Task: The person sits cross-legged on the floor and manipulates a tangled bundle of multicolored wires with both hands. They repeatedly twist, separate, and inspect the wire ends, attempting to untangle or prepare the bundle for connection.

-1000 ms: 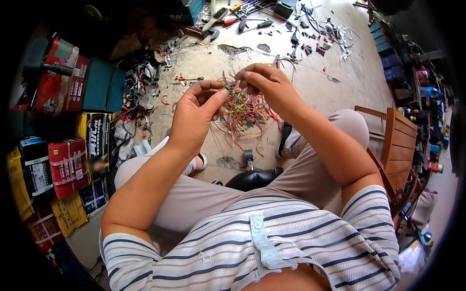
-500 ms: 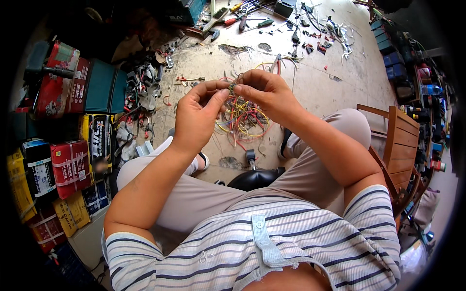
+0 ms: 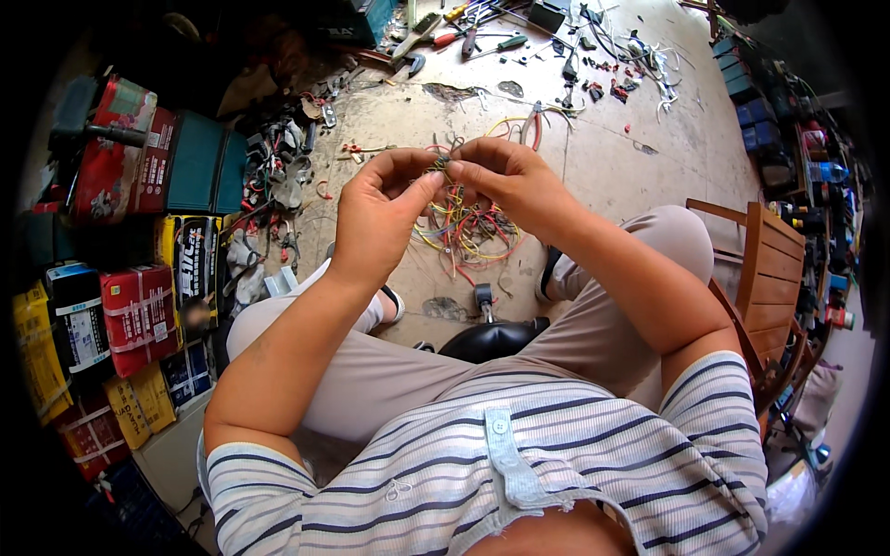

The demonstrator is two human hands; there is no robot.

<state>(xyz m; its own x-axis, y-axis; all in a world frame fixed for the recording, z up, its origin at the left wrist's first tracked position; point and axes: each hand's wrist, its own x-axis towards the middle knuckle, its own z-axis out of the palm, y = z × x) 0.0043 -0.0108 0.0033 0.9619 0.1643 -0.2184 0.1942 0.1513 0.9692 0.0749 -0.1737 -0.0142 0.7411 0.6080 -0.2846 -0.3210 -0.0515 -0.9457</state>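
- Head view showed the person's left hand (image 3: 375,215) and right hand (image 3: 521,185) raised in front of the body, fingertips nearly meeting.
- Left grip: closed to a pinch, thumb against forefinger, on a small tangle of thin dark wire (image 3: 442,163).
- Right grip: thumb and forefinger also pinched together on that tangle, with a fine loop poking up above the fingers; the exact contact was too small to make out.
- The held tangle sat between the two sets of fingertips, above a loose heap of wires (image 3: 480,227) in red, yellow and dark colours.
- That heap lay on the floor (image 3: 603,157), between the person's feet and partly hidden by the hands.
- Pliers (image 3: 537,132) with red handles lay just beyond the right hand.
- Farther out, near the upper edge, were a brush (image 3: 419,35), a green-handled screwdriver (image 3: 505,44) and, to the right, scattered white wire scraps (image 3: 666,69).
- A red box (image 3: 137,317) stood among other boxes at the left; a wooden chair (image 3: 774,269) stood at the right.
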